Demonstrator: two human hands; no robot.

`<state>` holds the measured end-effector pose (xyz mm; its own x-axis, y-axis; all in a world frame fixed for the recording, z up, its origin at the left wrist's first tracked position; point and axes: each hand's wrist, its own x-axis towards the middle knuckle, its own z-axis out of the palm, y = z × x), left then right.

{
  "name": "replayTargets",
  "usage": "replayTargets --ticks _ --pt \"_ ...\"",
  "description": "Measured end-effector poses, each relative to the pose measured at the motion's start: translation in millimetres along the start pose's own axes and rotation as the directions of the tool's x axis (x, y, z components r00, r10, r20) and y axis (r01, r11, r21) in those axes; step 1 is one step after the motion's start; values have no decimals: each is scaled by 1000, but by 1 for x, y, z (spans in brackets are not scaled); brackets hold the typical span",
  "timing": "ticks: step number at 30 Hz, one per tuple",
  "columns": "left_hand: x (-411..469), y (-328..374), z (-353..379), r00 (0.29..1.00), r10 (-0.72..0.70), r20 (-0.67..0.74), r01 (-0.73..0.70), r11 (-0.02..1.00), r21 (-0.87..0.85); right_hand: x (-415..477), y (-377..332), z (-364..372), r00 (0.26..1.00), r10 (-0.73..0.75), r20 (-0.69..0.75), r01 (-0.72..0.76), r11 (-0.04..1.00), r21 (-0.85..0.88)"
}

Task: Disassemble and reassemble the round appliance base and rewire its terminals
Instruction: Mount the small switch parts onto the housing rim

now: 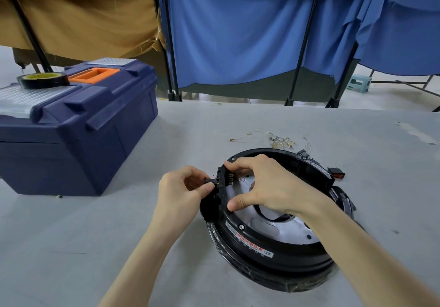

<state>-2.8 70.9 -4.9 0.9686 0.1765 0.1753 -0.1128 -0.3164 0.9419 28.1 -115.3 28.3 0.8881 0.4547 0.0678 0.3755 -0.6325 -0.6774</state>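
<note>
**Terminal Block: Bracing and Plug Handling**

The base (273, 247) lies open side up on the counter (119, 235), near me and right of centre. The terminal block (222, 185) stands at its left rim.

My right grip (266, 185) reaches over the rim from the right. The forefinger curls onto the block's far end and the thumb presses its near end, which braces the block against side load.

My left grip (181, 187) pinches a small black plug (209, 181) between thumb and fingertips at the block's outer face. I cannot tell whether the plug is seated or free.

Both forearms converge from the near edge, wrists raised.

Loose wires (278, 140) lie just beyond the base, within reach for rewiring. The toolbox (78, 140) stands well apart, far left.
</note>
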Motion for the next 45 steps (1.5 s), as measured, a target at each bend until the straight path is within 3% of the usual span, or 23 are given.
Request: replayTargets --ticks 7,12,19,33,45 --pt "-2 -1 5 999 13 -52 -14 1000 -20 0 -1 0 1000 5 -4 -5 1000 -14" --pt "0 -1 8 999 42 -20 -40 996 75 1 -1 0 1000 3 -5 -3 1000 -15" --pt "4 2 -11 993 -17 117 20 1000 -21 0 -1 0 1000 16 -5 -16 1000 8" --pt "2 -2 -4 998 57 29 -57 998 0 -1 -4 1 1000 12 9 -12 999 -40" --pt "6 -4 2 996 30 79 -20 993 -120 -1 -5 1 1000 29 8 -28 994 -104"
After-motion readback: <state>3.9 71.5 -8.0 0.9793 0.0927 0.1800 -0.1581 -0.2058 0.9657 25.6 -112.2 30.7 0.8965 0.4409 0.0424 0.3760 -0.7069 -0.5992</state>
